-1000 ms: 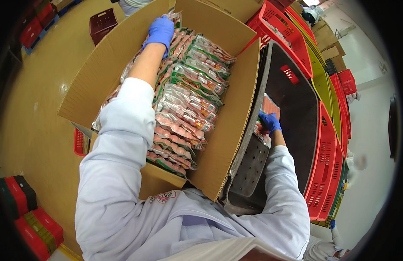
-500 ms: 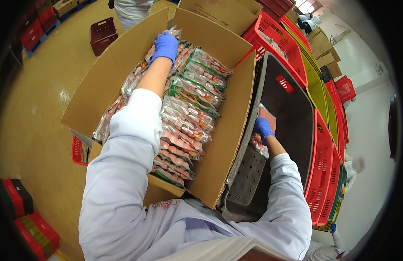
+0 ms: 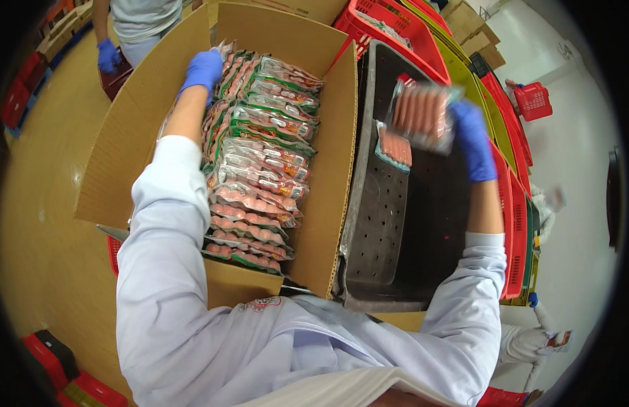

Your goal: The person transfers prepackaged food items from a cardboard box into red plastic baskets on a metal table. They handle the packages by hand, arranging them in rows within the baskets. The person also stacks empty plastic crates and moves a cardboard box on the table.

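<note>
My right hand, in a blue glove, is closed on the edge of a clear vacuum pack of sausages, lifted above a black plastic crate. Another sausage pack lies inside that crate. On the left, my gloved left hand reaches into the far left of a cardboard box, fingers curled at the end of a sausage pack; the glove hides most of its grip. Rows of sausage packs stand on edge in the box.
Red crates and yellow crates line up beyond the black crate. A person with a blue glove holds a dark red crate at the upper left. More people work at the right, and crates sit at lower left.
My right hand has raised a sausage pack out of the black crate, up and to the right. My left hand stays at the box's far end. A person has come to the dark red crate.
</note>
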The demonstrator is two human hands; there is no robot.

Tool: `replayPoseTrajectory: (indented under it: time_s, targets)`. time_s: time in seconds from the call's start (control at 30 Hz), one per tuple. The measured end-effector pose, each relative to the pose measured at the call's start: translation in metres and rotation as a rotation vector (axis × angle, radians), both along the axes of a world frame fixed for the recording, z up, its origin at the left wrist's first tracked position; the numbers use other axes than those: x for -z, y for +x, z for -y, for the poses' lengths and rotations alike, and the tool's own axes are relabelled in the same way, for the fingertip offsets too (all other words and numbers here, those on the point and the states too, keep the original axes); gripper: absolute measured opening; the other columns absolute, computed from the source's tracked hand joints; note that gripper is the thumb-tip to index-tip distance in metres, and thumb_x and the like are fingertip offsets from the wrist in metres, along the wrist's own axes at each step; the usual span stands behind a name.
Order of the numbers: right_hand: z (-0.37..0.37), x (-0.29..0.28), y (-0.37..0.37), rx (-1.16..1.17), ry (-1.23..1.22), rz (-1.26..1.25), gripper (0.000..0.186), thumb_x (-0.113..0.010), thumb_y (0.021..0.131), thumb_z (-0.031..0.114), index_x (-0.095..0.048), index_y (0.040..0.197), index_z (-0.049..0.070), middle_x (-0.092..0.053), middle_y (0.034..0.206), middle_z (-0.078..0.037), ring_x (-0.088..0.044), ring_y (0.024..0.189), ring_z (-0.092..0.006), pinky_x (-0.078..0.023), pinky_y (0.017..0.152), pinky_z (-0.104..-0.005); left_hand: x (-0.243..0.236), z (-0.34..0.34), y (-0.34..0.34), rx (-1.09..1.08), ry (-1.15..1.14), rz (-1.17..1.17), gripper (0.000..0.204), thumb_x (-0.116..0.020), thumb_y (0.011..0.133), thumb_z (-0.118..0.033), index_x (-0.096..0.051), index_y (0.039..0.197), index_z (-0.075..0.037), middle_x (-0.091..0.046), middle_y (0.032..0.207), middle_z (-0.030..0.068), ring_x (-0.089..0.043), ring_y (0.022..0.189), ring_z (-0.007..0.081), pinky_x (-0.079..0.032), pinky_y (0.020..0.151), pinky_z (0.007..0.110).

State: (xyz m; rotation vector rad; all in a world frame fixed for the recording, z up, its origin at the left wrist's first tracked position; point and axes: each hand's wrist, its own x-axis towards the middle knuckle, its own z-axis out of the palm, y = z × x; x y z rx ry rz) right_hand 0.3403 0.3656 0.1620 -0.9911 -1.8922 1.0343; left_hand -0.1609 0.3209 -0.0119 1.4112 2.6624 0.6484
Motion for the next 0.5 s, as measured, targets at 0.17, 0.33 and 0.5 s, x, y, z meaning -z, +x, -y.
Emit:
replayPoseTrajectory:
  time_s: [0.17,0.33,0.5]
  targets:
    - [0.011,-0.117,-0.019,-0.186,0.190,-0.405,0.029,-0.052,0.085,0.022,-0.057,0.103,0.000,-0.059,0.095,-0.006,-0.056,0.083,-0.0131,-0.046,0.077,-0.0275,0.005,0.005,0.007,0.239,-0.142,-0.135,0.043,-0.022,0.091,-0.035,-0.043,0.121,-0.014,-0.056,0.105,0.0219,-0.054,0.096,0.0382,-0.042,0.084,0.045]
    - [0.000,-0.074,-0.120,-0.135,0.304,-0.067,0.032,-0.052,0.086,0.026,-0.055,0.104,-0.001,-0.062,0.090,-0.008,-0.059,0.081,-0.0171,-0.047,0.075,-0.0282,0.019,0.014,0.008,0.051,-0.003,0.034,0.046,-0.017,0.092,-0.035,-0.038,0.126,-0.013,-0.052,0.114,0.0192,-0.053,0.099,0.0377,-0.041,0.087,0.043]
    - [-0.065,0.000,-0.043,0.169,0.510,0.458,0.038,-0.051,0.083,0.034,-0.056,0.076,-0.002,-0.060,0.070,-0.019,-0.062,0.063,-0.0243,-0.047,0.055,-0.0335,0.009,0.021,0.028,0.184,-0.113,-0.038,0.042,-0.030,0.090,-0.028,-0.038,0.127,-0.010,-0.046,0.125,0.0130,-0.049,0.107,0.0322,-0.039,0.090,0.040]
